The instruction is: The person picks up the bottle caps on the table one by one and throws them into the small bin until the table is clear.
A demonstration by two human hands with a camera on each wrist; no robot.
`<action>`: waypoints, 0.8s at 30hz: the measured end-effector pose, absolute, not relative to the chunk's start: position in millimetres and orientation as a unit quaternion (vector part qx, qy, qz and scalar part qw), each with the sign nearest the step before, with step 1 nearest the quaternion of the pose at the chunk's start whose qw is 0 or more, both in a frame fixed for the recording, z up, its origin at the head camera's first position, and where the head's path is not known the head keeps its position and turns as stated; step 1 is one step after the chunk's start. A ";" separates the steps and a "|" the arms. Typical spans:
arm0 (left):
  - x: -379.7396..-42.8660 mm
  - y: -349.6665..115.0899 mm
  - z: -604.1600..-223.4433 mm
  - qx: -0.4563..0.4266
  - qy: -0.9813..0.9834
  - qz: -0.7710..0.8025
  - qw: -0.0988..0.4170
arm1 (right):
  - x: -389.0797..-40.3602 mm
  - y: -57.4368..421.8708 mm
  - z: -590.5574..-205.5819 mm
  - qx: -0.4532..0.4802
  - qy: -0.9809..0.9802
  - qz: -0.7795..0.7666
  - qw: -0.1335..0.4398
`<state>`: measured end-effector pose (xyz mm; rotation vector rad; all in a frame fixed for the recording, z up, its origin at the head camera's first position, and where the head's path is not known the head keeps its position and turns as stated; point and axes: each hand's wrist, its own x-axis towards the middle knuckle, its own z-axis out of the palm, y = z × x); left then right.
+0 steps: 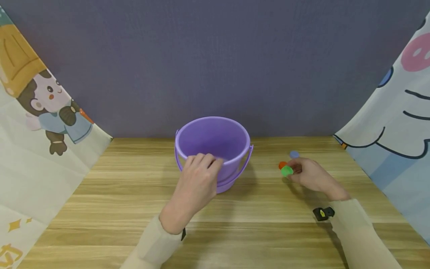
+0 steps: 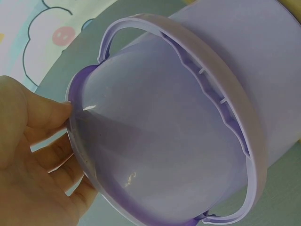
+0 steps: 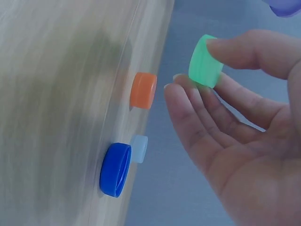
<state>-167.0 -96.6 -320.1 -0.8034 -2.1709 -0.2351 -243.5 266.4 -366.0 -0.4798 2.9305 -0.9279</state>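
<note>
On the wood-grain tabletop (image 1: 255, 231), before a blue-grey wall (image 1: 215, 67) flanked by printed fabric (image 1: 30, 175), stands a purple plastic bucket (image 1: 231, 170). Left wrist view: left hand (image 2: 30, 183) grips the bucket's rim (image 2: 89, 167). Right wrist view: right hand (image 3: 244, 160) pinches a round green plastic cap (image 3: 203, 66) above the tabletop, near an orange plastic cap (image 3: 143, 90).

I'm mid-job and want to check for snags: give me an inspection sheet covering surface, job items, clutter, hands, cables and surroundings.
Surface: wood-grain table, bare across its left side.
Job's things: purple bucket on the table, its handle hanging down; orange cap, dark blue cap and pale cap on the table.
Clutter: nothing seen.
Hands: left hand holds the bucket's rim; right hand pinches a green cap off the table.
Cables: nothing seen.
Surroundings: dark backdrop behind; printed cloths at left and right.
</note>
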 end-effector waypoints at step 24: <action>-166.9 -96.7 -320.5 -0.318 -0.855 -0.088 0.400 | -241.9 258.3 -365.7 -0.191 0.927 -0.323 -0.015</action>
